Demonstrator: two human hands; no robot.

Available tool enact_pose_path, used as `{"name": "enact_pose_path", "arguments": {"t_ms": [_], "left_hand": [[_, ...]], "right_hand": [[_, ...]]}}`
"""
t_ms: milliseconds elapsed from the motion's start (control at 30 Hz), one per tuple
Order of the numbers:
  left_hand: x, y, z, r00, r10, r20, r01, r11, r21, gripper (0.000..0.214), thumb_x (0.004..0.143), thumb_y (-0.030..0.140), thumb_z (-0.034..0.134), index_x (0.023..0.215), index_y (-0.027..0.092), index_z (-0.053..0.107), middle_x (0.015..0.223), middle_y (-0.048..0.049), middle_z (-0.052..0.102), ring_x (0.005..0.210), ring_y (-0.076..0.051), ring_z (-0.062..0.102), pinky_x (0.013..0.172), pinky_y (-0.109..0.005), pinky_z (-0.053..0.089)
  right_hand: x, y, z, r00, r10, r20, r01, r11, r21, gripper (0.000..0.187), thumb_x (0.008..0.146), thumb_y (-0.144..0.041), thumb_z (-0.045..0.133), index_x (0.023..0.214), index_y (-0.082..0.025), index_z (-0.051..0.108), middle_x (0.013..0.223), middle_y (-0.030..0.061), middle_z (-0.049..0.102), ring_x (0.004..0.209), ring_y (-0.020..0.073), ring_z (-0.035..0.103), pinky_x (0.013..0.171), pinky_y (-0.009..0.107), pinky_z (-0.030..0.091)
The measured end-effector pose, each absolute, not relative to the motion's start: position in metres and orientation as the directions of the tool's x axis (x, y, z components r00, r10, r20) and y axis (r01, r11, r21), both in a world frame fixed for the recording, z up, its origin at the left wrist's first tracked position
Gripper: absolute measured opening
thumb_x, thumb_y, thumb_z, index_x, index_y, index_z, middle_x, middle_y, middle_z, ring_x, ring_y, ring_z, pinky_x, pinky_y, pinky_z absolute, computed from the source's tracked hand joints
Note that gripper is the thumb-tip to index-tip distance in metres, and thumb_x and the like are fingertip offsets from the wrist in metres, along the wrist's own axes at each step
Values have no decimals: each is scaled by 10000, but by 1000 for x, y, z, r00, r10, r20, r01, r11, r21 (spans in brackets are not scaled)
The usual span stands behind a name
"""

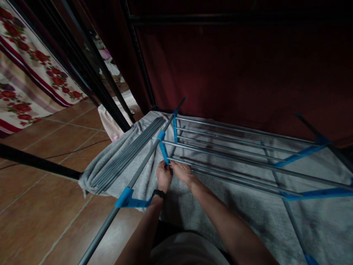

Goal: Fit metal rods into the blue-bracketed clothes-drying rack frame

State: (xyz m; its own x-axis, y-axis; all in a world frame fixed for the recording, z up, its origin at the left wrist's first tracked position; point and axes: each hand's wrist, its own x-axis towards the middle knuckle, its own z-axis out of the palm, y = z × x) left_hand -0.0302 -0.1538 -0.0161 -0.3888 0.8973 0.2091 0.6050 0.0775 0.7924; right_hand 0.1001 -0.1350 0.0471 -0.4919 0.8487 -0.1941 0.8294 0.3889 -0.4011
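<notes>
My left hand [163, 173], with a dark band on its wrist, is closed at the lower end of a blue plastic bracket [163, 150]. Beside it, my right hand [180, 170] closes around the end of a grey metal tube [209, 170] where it meets that bracket; the fingertips are partly hidden. The bracket sits on a long slanting grey pole [145, 162], part of a rack frame. Further along this pole are another blue bracket [175, 129] at the back and one [129, 198] nearer me, which has no tubes in it.
Several loose grey tubes [128, 156] lie side by side on a grey blanket [93, 171] to the left. Blue brackets [320, 194] hold the rack's right end. A dark red curtain [234, 73] hangs behind. Black metal posts [107, 71] and a cable [74, 150] are left, over floor tiles.
</notes>
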Motion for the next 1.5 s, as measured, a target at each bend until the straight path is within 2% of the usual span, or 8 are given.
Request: {"name": "enact_pose_path", "arguments": {"t_ms": [333,800,900,1033,1100,1233,1367,1500], "left_hand": [[-26,-157,-12,-391,891,229,598,56,800,246,836,117,530,1011,176,692,1134,-151,730,1117,-293,672,1034,-452,512],[-21,-154,-9,-399,891,220,589,65,806,250,837,92,504,1014,167,664,1121,-156,717,1072,-280,676,1000,-436,512],[-24,-153,-9,-376,902,210,587,57,808,220,815,102,521,971,171,660,1054,-143,714,1012,-269,678,963,-420,524],[-25,-152,-9,-366,906,211,604,59,795,181,802,135,541,938,178,652,997,-130,706,954,-259,663,922,-402,529],[-25,-153,-8,-376,902,212,615,72,785,180,800,148,541,938,182,651,975,-127,702,926,-260,658,888,-388,530],[-27,-152,-4,-371,908,193,642,100,760,195,802,170,554,963,172,664,944,-125,708,894,-265,662,824,-359,521],[-26,-145,4,-358,917,173,681,130,721,203,808,185,555,967,158,678,891,-117,713,841,-265,656,763,-347,492],[-24,-138,10,-357,921,156,684,145,715,156,778,192,557,884,165,668,792,-102,692,765,-263,638,700,-339,466]], "right_hand": [[106,-133,52,-513,827,-228,801,367,-472,457,1073,-362,389,1522,-307,451,1387,41,680,1231,211,660,1016,336,518],[104,-129,54,-514,823,-241,801,359,-480,423,1074,-345,369,1472,-287,500,1347,57,693,1199,210,667,1010,345,519],[106,-138,59,-510,841,-179,793,379,-477,474,1057,-287,389,1526,-244,450,1396,95,660,1250,241,635,1072,393,489],[140,-177,49,-448,891,75,747,420,-515,544,1022,-230,415,1565,-210,425,1542,125,532,1425,256,480,1193,433,390],[178,-208,33,-316,936,157,744,347,-571,510,1020,-217,368,1512,-236,501,1515,112,555,1421,235,479,1203,438,386],[288,-275,-3,193,954,231,741,13,-671,464,988,-263,329,1356,-216,607,1387,147,615,1334,258,547,1144,464,453],[404,-320,-20,614,732,295,697,-327,-638,545,909,-345,393,1409,-173,523,1359,204,577,1346,336,517,1143,540,424],[471,-329,-16,805,528,272,575,-580,-576,654,827,-365,455,1392,-39,504,1304,285,562,1325,407,525,1120,579,412]]}}
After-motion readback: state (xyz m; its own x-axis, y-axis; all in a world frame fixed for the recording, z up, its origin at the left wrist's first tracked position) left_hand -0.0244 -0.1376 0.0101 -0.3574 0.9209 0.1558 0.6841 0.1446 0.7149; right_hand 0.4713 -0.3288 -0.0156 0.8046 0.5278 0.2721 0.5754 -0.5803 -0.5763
